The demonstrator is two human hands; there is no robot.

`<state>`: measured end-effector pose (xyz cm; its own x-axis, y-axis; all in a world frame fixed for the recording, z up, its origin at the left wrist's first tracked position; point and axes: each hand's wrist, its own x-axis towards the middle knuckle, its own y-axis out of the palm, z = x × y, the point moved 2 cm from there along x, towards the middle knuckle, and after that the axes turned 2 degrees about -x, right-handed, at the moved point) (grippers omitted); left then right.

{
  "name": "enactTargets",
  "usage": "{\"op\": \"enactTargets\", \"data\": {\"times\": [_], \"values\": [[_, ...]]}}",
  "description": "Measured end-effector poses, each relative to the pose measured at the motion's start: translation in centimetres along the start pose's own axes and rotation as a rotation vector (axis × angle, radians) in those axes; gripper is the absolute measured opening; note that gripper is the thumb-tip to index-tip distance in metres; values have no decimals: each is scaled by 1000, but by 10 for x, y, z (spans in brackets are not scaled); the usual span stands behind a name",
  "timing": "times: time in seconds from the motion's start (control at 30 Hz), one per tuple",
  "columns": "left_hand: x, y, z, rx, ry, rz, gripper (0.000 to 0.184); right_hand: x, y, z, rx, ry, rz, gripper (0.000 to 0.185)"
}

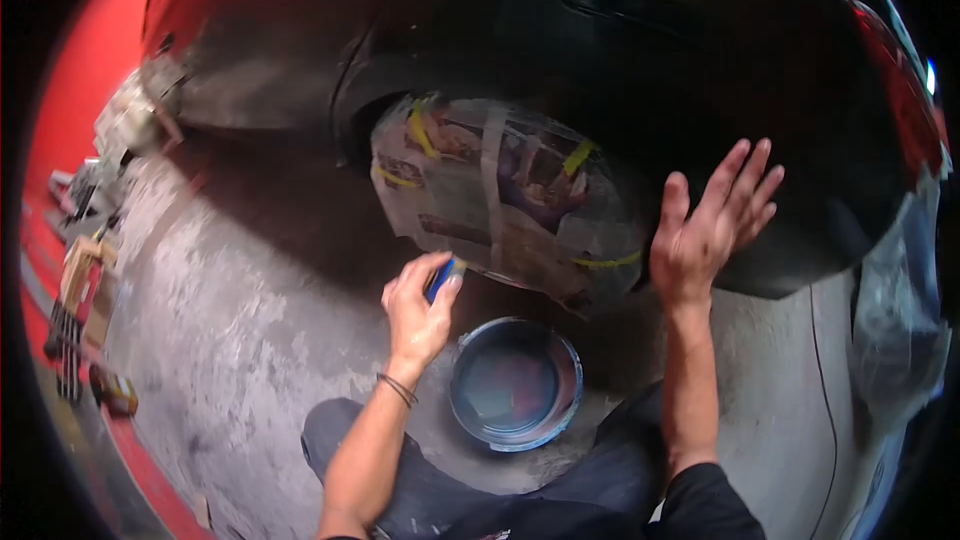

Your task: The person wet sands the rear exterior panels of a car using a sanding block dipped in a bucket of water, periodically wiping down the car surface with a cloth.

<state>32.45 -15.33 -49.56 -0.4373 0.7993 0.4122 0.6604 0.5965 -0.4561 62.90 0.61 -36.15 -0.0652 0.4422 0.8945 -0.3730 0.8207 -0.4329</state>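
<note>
The left hand (418,305) pinches a small, blue, rectangular block (438,282) near the printed-paper wheel cover with yellow strips (455,202); the right hand (700,240) is empty, fingers extended. The block is probably light and firm, slippery if wet; hold it by opposite edges.

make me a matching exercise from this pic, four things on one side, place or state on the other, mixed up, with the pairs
1. left hand
2. right hand
3. bucket
4. wheel cover

A. on the floor
B. empty, fingers extended
C. marked with yellow strips
D. holding a blue block

Pairs: 1-D, 2-B, 3-A, 4-C
</note>
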Motion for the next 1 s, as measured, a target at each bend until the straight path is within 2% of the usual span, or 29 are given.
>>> {"op": "enactTargets", "data": {"times": [0.07, 0.13, 0.23, 0.4, 0.47, 0.53, 0.6, 0.63, 0.7, 0.73, 0.77, 0.8, 0.87, 0.9, 0.93, 1.0], "values": [[-15, -1, 20, -123, -263, 110, 38, 15, 22, -5, -152, 98, 4, 89], [-9, -8, 15, -63, -167, 130, 38, 22, 51, 8, -265, 141, 30, 97], [-3, -20, 23, -74, -123, 125, 37, 38, 78, 77, -143, 138, -25, 104], [0, -30, 33, -145, -188, 114, 36, 72, 112, 228, 39, -159, 17, 94], [1, -29, 45, -181, -213, 95, 36, 68, 126, 272, -120, -303, 38, 92], [2, -32, 49, -278, -286, 35, 34, 62, 132, 274, -89, -377, 30, 91], [1, -42, 49, -348, -297, 48, 34, 57, 125, 239, -13, -357, -10, 88], [2, -48, 48, -395, -310, 50, 34, 54, 110, 213, 77, -282, 43, 88], [6, -58, 43, -447, -310, 56, 36, 42, 87, 153, -54, -126, 28, 88], [8, -57, 45, -530, -330, 57, 37, 35, 70, 130, -140, -25, 80, 85], [11, -54, 49, -619, -343, 53, 38, 22, 58, 109, -209, -23, 100, 78], [12, -51, 51, -704, -354, 54, 39, 11, 38, 108, -102, 80, 201, 73], [13, -30, 45, -847, -291, 70, 40, -32, 10, 120, 291, 56, 152, 60], [10, -21, 41, -939, -332, 172, 40, -61, 2, 128, 498, 115, 258, 53], [6, -11, 36, -1029, -371, 279, 39, -89, -1, 138, 723, 330, 469, 46], [1, 6, 21, -1156, -361, 293, 37, -159, 20, 135, 1369, 959, 945, 44]]}}
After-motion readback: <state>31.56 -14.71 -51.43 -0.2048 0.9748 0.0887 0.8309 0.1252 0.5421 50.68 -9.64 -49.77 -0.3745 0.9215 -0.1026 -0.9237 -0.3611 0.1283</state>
